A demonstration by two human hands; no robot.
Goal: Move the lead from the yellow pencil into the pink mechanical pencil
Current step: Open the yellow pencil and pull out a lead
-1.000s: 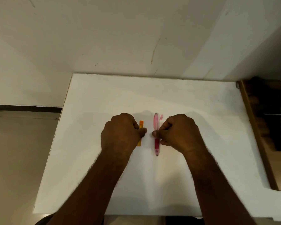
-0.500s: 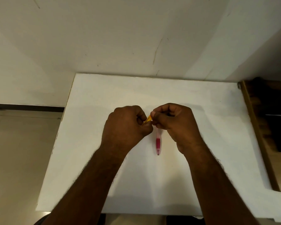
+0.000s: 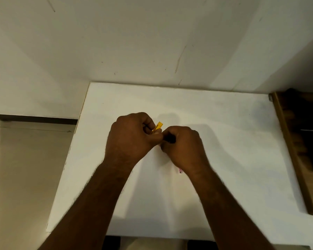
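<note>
My left hand (image 3: 132, 139) is closed around the yellow pencil (image 3: 158, 125), and only the pencil's upper end sticks out past the thumb, pointing up and to the right. My right hand (image 3: 183, 150) is curled shut, with its fingertips touching my left thumb. Whether it pinches anything is hidden. The pink mechanical pencil (image 3: 180, 171) lies on the white table (image 3: 233, 159) beneath my right hand, and only its tip shows below the wrist.
The table's far edge meets a white wall (image 3: 152, 51). A brown wooden unit (image 3: 289, 141) stands against the table's right side. The floor (image 3: 25, 168) lies beyond the left edge.
My left hand lifted the yellow pencil off the table and tilted it. My right hand came in to meet it, then dropped lower, now covering most of the pink pencil.
</note>
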